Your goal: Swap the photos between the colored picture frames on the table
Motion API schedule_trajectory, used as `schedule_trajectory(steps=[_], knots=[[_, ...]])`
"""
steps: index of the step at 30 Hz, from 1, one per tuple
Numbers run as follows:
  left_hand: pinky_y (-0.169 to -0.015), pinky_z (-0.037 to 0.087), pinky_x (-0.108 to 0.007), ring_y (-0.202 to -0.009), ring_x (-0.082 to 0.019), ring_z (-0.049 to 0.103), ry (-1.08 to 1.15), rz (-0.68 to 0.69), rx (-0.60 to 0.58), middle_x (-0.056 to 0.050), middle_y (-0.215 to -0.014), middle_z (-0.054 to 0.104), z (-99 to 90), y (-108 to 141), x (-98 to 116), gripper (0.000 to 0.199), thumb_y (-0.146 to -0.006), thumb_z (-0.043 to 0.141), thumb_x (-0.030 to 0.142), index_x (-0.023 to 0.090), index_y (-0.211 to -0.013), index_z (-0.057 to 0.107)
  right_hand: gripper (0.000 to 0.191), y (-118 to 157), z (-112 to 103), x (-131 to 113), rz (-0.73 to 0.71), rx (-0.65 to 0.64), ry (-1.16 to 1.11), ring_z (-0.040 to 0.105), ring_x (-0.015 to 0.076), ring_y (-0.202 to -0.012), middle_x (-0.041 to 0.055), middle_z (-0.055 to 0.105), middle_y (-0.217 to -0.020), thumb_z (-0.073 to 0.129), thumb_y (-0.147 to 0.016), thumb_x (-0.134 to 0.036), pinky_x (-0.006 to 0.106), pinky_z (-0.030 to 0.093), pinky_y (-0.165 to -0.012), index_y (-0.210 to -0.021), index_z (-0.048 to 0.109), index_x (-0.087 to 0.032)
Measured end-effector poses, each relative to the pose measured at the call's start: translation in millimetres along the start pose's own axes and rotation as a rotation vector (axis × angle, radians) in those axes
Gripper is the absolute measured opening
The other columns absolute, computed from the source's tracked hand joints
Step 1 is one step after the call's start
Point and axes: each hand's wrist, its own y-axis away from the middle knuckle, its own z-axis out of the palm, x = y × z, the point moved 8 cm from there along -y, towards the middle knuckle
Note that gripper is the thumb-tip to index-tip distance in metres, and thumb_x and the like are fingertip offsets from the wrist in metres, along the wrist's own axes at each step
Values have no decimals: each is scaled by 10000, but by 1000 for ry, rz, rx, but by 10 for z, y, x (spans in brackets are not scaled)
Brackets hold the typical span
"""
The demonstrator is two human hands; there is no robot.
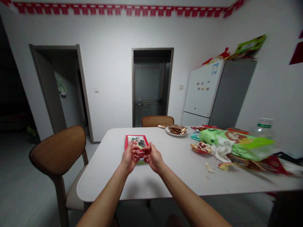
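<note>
A red-framed box or book (126, 137) with a picture of two people lies flat on the white table. Just on the near side of it, and partly covering it from view, my two hands are held up with palms turned inward. My left hand (131, 156) has its fingers loosely curled and apart, with nothing seen in it. Mirroring it, my right hand (153, 156) is also empty with fingers loosely bent. The fingertips of both hands come close together; whether they touch is hard to tell. The lower part of the red item is hidden behind the hands.
Right of the hands on the white table (175, 176) stands a plate (176, 134) of wrapped snacks. Further right lie an opened pomegranate (201, 147), a green tissue pack (236, 143) and a clear plastic jar (264, 129). Wooden chairs stand left (59, 151) and behind (157, 121).
</note>
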Motion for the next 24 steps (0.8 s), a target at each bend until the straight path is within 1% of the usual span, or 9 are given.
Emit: schedule_trajectory(steps=[2,4,8,11,14,16,18,20,24], knots=[[-333,194,-137,-290,-27,334,-21,-77,11,35,-348,411,-53,-25,-50,539,-741,344,609,140,-501,459,498,-10,-2,1,19,15,49,309,42,-287,-32,414,-374,291,-775,-535,175,208,-330,-484,432,-156],[-320,154,-137,-265,-26,299,-38,-129,2,26,-315,390,-48,-36,-57,616,-730,258,668,148,-445,424,555,10,87,-36,27,-30,113,247,40,-260,-45,355,-321,248,-759,-605,173,169,-312,-436,376,-172],[-314,123,-144,-256,-24,270,-47,-158,-24,8,-335,429,21,-41,-8,653,-694,223,715,151,-423,409,585,48,304,-74,53,-120,211,194,42,-248,-60,285,-285,219,-709,-685,175,131,-295,-405,304,-193],[-313,121,-147,-255,-26,265,-43,-167,0,14,-333,420,-24,-49,-8,653,-690,228,717,151,-420,410,575,-50,340,-65,-19,-126,371,214,49,-262,-59,291,-305,203,-712,-680,188,167,-301,-418,307,-198],[-319,163,-143,-262,-29,299,-42,-191,67,25,-320,399,-215,-74,-114,618,-708,293,681,142,-440,433,523,-249,248,-125,-301,-24,860,389,81,-367,-10,456,-422,248,-769,-577,213,309,-389,-500,449,-176],[-331,219,-142,-281,-35,350,-38,-210,130,17,-347,434,-407,-97,-247,561,-748,338,613,134,-483,461,360,-371,177,-122,-468,55,1158,516,122,-575,37,585,-631,387,-767,-455,240,387,-548,-661,566,-161],[-358,284,-146,-317,-48,414,-29,-221,197,3,-403,488,-614,-121,-404,478,-796,360,518,128,-551,489,240,-484,100,-54,-527,80,1313,521,172,-815,63,603,-888,535,-694,-333,291,374,-721,-869,594,-179],[-391,337,-156,-358,-62,469,-20,-226,256,-7,-455,524,-790,-145,-557,385,-822,382,425,125,-611,503,368,-560,61,24,-543,67,1423,460,212,-956,74,559,-1022,599,-637,-261,355,313,-820,-998,559,-207],[-429,392,-182,-438,-96,537,3,-212,317,-24,-516,565,-931,-209,-757,242,-798,475,313,120,-659,516,264,-548,168,151,-596,-37,1614,428,223,-969,76,551,-982,568,-677,-241,370,270,-832,-939,582,-205]])
